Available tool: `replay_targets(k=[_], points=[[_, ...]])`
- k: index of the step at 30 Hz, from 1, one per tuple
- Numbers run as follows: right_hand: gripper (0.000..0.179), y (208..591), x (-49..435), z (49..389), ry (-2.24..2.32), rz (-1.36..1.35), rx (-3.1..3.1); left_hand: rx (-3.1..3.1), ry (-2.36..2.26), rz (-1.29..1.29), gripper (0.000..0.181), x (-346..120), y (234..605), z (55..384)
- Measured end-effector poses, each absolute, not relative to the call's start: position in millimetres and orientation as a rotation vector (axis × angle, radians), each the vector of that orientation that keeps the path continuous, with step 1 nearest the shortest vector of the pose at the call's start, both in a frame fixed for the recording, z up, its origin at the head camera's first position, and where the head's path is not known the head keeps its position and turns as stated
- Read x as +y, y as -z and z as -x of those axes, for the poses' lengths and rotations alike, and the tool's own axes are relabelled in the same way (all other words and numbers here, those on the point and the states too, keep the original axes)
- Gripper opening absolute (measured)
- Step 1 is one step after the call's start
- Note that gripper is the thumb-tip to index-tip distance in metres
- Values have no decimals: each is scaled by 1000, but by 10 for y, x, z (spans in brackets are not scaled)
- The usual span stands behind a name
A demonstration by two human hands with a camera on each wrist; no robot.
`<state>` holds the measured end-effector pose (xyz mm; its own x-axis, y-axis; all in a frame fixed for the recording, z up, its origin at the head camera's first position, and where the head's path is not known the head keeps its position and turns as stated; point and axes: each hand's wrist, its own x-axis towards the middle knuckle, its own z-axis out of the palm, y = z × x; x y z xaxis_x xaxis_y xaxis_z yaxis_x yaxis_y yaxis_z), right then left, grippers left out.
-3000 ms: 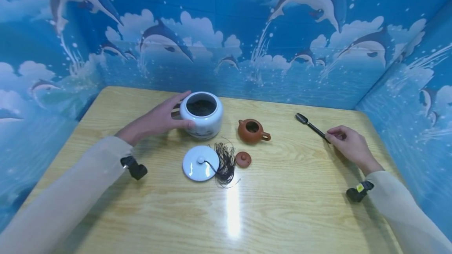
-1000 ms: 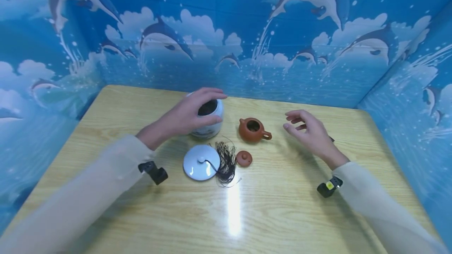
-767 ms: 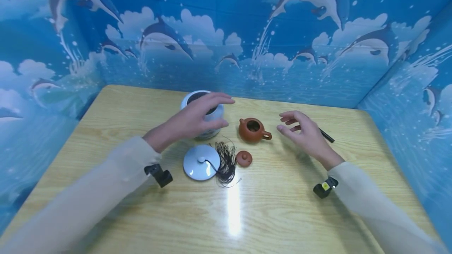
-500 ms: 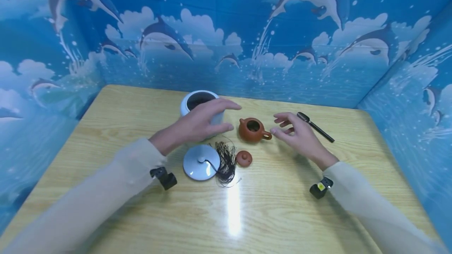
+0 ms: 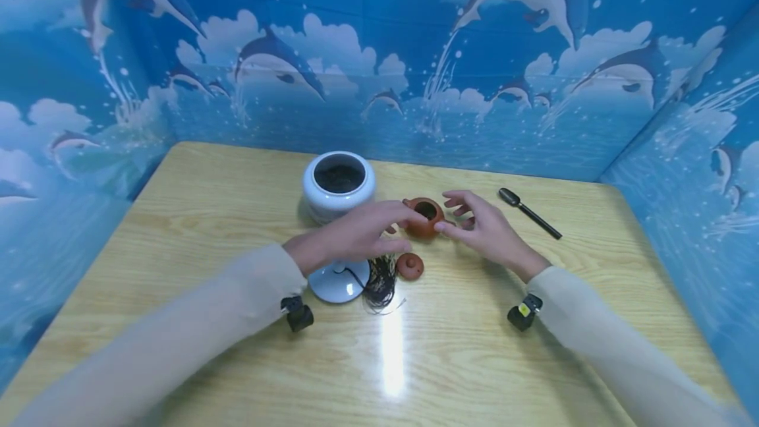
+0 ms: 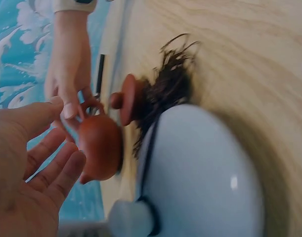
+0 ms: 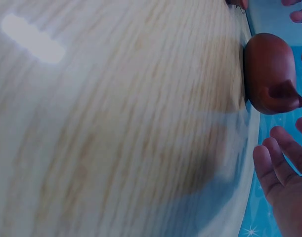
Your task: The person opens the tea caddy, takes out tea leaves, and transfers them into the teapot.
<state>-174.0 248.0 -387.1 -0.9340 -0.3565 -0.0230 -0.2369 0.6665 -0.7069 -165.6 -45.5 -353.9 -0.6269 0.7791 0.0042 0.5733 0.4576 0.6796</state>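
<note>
A small reddish-brown clay teapot [image 5: 421,231] stands uncovered between the two hands, its handle toward the right. My left hand [image 5: 362,232] reaches across from the left, fingers extended beside and partly over the pot in the head view. From the right comes my right hand [image 5: 489,232], thumb and fingers loosely spread near the handle; whether it touches is unclear. The left wrist view has the pot [image 6: 100,148] just beyond the left fingers. In the right wrist view the right fingers [image 7: 277,155] look apart from the pot [image 7: 269,69]. The teapot lid [image 5: 410,267] lies in front.
Behind the left hand stands a white jar [image 5: 325,199] with dark contents. Its white lid [image 5: 332,285], partly covered by the left hand, lies beside dark tangled strands [image 5: 381,288]. A black scoop [image 5: 530,213] lies right. A dolphin-print curtain [image 5: 367,117] borders the table.
My left hand has left the jar and moved right and nearer to the teapot. My right hand has let go of the scoop and moved left to the pot's handle side.
</note>
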Motion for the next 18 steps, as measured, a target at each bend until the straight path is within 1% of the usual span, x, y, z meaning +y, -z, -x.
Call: replay_targets(k=[6, 10, 15, 16, 18], points=[[80, 3896, 2429, 1761, 1092, 508, 2725, 2397, -859, -1199, 48, -348, 3652, 1635], [82, 3899, 2411, 1764, 1082, 507, 2713, 2399, -783, -1238, 49, -286, 3822, 1678], [79, 3896, 2383, 1767, 1084, 506, 2699, 2448, -676, -1299, 47, -260, 3872, 1650], [79, 3898, 2378, 1770, 1081, 508, 2699, 2453, -664, -1291, 44, -276, 3797, 1602], [78, 3903, 2367, 1777, 1072, 514, 2705, 2467, -630, -1303, 43, -281, 3806, 1588]])
